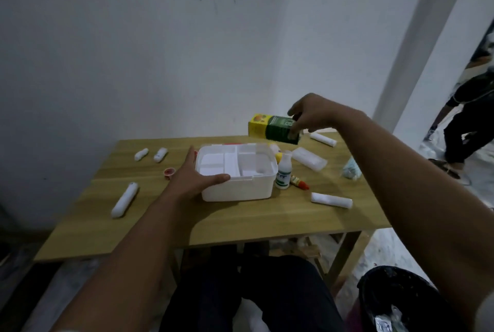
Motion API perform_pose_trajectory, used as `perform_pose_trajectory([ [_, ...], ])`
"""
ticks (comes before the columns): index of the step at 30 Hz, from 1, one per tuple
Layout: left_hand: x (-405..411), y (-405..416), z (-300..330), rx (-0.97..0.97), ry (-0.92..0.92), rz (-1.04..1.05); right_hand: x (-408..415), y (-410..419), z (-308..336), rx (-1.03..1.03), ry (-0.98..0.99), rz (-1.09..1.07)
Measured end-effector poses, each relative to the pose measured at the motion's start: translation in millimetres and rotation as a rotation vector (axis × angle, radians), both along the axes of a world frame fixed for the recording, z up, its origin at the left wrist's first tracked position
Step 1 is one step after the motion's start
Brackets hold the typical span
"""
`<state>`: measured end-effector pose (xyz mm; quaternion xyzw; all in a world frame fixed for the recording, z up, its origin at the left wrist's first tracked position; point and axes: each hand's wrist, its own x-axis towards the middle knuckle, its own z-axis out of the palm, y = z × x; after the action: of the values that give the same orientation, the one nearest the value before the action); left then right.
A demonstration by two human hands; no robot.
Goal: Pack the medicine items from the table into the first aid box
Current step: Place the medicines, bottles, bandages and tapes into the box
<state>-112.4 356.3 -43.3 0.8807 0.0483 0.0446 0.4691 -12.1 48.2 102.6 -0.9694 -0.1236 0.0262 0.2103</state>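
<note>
A white first aid box (238,188) stands open in the middle of the wooden table (240,222), with a white divided tray inside. My left hand (191,175) grips the box's near left corner. My right hand (314,115) holds a green and yellow medicine carton (270,128) in the air, above the box's far right corner. Beside the box on the right stand a white bottle (283,174) and a small red-tipped tube (299,182). White bandage rolls lie near the front right (331,200), at the back right (323,139) and on the left (124,199).
Two small white rolls (151,154) and a small red cup (169,172) lie at the left. A clear packet (308,158) and a bluish bag (351,168) sit at the right. A person (467,123) stands at the far right, a black bin (401,302) at the lower right.
</note>
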Motion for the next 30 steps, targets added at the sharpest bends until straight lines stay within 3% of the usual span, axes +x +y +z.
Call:
perform_pose_trajectory([
  [4,-1,5,3,-0.058,-0.022,-0.128,-15,53,7,-0.493,-0.068,0.100],
  [8,0,9,-4,-0.133,-0.046,-0.149,-27,85,-2,-0.670,-0.051,0.076],
  [24,7,11,-13,-0.062,-0.112,-0.161,4,124,-105,-0.473,-0.054,0.314],
  [30,15,19,-4,-0.004,-0.101,-0.154,6,121,-125,-0.360,-0.049,0.309],
])
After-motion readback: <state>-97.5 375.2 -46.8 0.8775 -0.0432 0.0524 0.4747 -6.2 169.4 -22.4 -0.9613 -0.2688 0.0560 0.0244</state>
